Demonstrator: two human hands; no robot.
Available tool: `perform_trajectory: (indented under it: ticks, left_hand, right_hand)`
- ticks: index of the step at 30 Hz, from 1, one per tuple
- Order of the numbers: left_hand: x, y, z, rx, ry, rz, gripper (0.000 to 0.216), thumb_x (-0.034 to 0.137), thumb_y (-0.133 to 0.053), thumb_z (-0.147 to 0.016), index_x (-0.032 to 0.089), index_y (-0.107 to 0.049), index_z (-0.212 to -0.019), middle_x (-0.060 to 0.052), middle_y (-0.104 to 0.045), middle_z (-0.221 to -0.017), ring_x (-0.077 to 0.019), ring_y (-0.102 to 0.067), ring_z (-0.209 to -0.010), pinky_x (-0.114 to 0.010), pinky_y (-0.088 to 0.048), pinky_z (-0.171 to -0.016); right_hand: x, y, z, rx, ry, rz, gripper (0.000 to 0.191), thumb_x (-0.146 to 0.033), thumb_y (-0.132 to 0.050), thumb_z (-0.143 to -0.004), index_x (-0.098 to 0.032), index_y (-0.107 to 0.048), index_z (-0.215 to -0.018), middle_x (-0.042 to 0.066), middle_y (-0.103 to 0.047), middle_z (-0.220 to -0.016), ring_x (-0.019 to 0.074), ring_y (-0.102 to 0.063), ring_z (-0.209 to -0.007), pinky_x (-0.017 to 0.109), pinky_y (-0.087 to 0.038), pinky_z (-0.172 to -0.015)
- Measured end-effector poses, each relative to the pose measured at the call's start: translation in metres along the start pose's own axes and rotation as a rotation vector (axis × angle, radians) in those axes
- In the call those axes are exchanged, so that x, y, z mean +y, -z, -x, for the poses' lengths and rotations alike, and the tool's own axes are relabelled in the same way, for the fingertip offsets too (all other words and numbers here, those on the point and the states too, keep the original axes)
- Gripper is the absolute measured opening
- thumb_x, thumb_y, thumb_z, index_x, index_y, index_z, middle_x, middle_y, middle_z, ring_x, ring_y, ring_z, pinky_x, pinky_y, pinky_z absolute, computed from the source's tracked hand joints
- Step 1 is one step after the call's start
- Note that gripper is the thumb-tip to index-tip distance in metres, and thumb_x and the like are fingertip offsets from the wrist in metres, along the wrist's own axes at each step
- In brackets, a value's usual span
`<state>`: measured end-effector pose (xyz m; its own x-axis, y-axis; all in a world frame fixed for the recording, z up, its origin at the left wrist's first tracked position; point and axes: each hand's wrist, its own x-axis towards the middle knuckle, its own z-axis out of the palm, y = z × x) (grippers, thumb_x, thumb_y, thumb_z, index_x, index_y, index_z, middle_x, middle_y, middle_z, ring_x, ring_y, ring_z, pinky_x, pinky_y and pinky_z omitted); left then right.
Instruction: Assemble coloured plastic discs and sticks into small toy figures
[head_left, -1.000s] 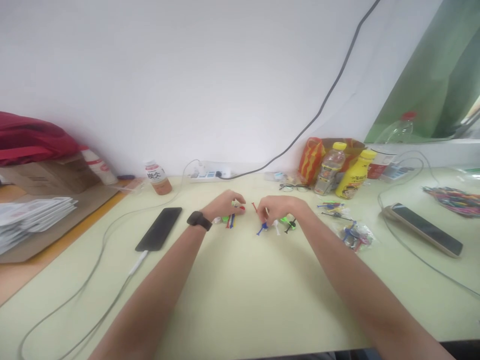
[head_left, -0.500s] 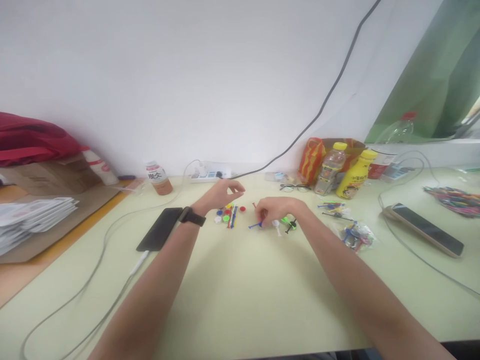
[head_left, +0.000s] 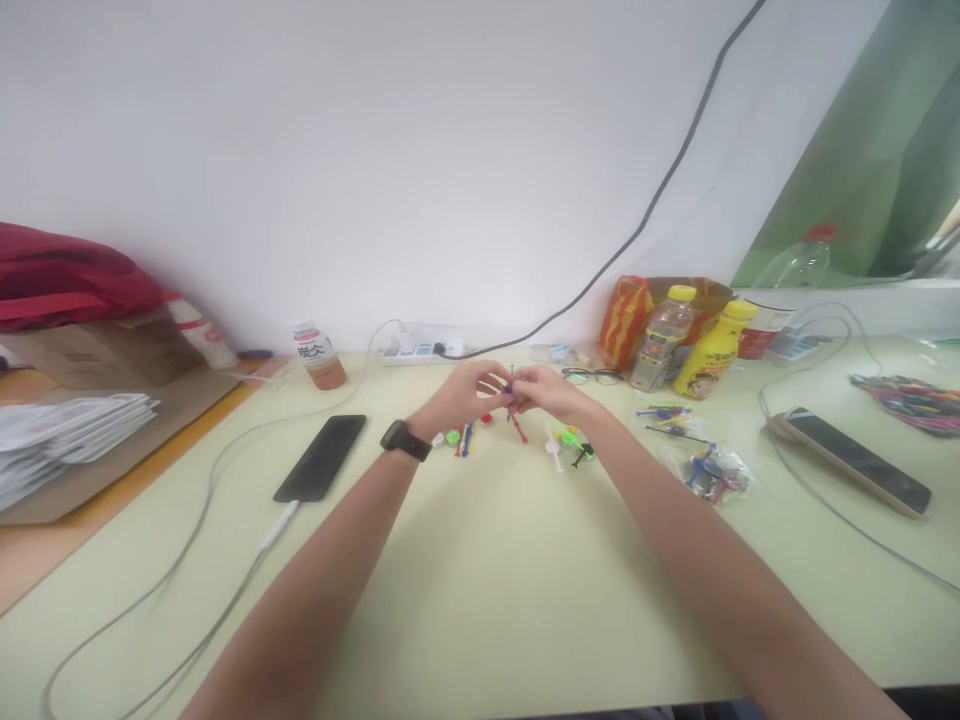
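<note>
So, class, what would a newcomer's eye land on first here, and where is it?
Probably the left hand and right hand, meeting around a small blue piece above the table. Next, the bright yellow bottle at the back right, and the dark red cloth on a cardboard box at far left.

Tabletop (head_left: 480, 590): pale yellow-green | left of yellow bottle (head_left: 705, 362): held piece (head_left: 509, 389), dark blue; stick (head_left: 520, 430), red; loose piece (head_left: 553, 449), white; bag (head_left: 622, 322), red-yellow striped | far left of yellow bottle: phone (head_left: 321, 458), black; cloth (head_left: 71, 275), dark red
</note>
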<state>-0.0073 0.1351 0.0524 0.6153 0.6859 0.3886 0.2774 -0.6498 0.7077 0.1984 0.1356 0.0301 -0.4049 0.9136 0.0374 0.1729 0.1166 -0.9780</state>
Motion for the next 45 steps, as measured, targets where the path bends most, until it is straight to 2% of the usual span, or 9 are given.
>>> perform_trajectory:
  ticks: [8, 12, 17, 20, 22, 25, 28, 38, 45]
  left_hand:
    - [-0.013, -0.008, 0.002, 0.049, 0.095, 0.012, 0.016, 0.028, -0.071, -0.085, 0.015, -0.070, -0.094, -0.010, -0.077, -0.099, -0.0195, -0.076, -0.082, -0.027, -0.061, -0.070]
    - [-0.016, -0.014, 0.004, -0.027, 0.156, -0.069, 0.018, 0.034, -0.071, -0.087, 0.016, -0.067, -0.086, -0.007, -0.076, -0.081, -0.0187, -0.073, -0.072, -0.028, -0.058, -0.064]
    - [-0.015, -0.024, 0.007, -0.127, 0.095, -0.255, 0.010, 0.023, -0.073, -0.078, 0.019, -0.077, -0.086, -0.005, -0.078, -0.090, -0.0204, -0.072, -0.082, -0.031, -0.056, -0.078]
    - [-0.017, -0.022, 0.010, -0.146, 0.126, -0.298, 0.010, 0.023, -0.072, -0.075, 0.021, -0.079, -0.082, -0.004, -0.077, -0.086, -0.0196, -0.068, -0.072, -0.031, -0.054, -0.072]
    - [-0.020, -0.017, 0.012, -0.156, 0.140, -0.322, 0.011, 0.025, -0.073, -0.075, 0.021, -0.080, -0.083, -0.005, -0.077, -0.086, -0.0197, -0.067, -0.071, -0.030, -0.052, -0.070]
    - [-0.026, -0.005, 0.012, -0.173, 0.148, -0.344, 0.020, 0.030, -0.076, -0.074, 0.023, -0.081, -0.092, -0.005, -0.078, -0.095, -0.0222, -0.069, -0.079, -0.031, -0.052, -0.074]
    - [-0.034, 0.007, 0.013, -0.200, 0.158, -0.369, 0.028, 0.034, -0.080, -0.072, 0.025, -0.081, -0.098, -0.005, -0.077, -0.105, -0.0255, -0.070, -0.093, -0.031, -0.053, -0.082]
    - [-0.041, 0.003, 0.013, -0.163, 0.129, -0.426, 0.029, 0.048, -0.078, -0.079, 0.025, -0.081, -0.097, -0.006, -0.078, -0.099, -0.0259, -0.069, -0.092, -0.032, -0.051, -0.079]
    - [-0.023, 0.008, 0.008, -0.046, 0.076, -0.308, 0.027, 0.043, -0.072, -0.088, 0.023, -0.077, -0.106, -0.006, -0.077, -0.107, -0.0228, -0.070, -0.097, -0.033, -0.053, -0.086]
  right_hand:
    - [0.009, -0.003, -0.004, 0.054, -0.035, 0.183, 0.012, -0.026, -0.050, -0.092, -0.018, -0.058, -0.088, -0.003, -0.055, -0.062, 0.0101, -0.049, -0.054, 0.021, -0.040, -0.053]
    - [0.016, 0.003, -0.003, 0.093, -0.131, 0.403, 0.015, -0.023, -0.058, -0.090, -0.016, -0.063, -0.102, 0.000, -0.063, -0.071, 0.0136, -0.057, -0.063, 0.023, -0.042, -0.058]
    - [0.009, 0.014, 0.001, 0.113, -0.170, 0.691, 0.033, -0.022, -0.073, -0.081, -0.015, -0.067, -0.113, 0.011, -0.073, -0.101, 0.0222, -0.065, -0.092, 0.028, -0.047, -0.076]
    - [-0.008, 0.024, 0.010, -0.002, -0.103, 0.762, 0.021, -0.010, -0.070, -0.076, -0.019, -0.073, -0.095, 0.007, -0.075, -0.102, 0.0204, -0.066, -0.094, 0.025, -0.046, -0.079]
    - [-0.020, 0.030, 0.019, -0.182, -0.076, 0.785, 0.021, -0.005, -0.071, -0.069, -0.021, -0.076, -0.083, 0.002, -0.076, -0.094, 0.0178, -0.066, -0.085, 0.023, -0.046, -0.072]
    - [-0.032, 0.034, 0.028, -0.454, -0.124, 0.858, 0.024, -0.008, -0.078, -0.060, -0.023, -0.078, -0.079, -0.001, -0.076, -0.086, 0.0171, -0.065, -0.074, 0.023, -0.041, -0.059]
    - [-0.034, 0.032, 0.030, -0.521, -0.196, 0.917, 0.023, -0.014, -0.083, -0.056, -0.023, -0.078, -0.077, -0.001, -0.075, -0.080, 0.0175, -0.064, -0.071, 0.024, -0.040, -0.057]
    - [-0.030, 0.031, 0.027, -0.456, -0.114, 0.856, 0.014, -0.018, -0.076, -0.068, -0.021, -0.076, -0.081, 0.002, -0.076, -0.083, 0.0180, -0.066, -0.073, 0.024, -0.043, -0.059]
    - [-0.037, 0.026, 0.025, -0.272, -0.025, 0.444, 0.008, -0.021, -0.070, -0.077, -0.019, -0.068, -0.084, 0.003, -0.075, -0.080, 0.0166, -0.068, -0.072, 0.025, -0.051, -0.065]
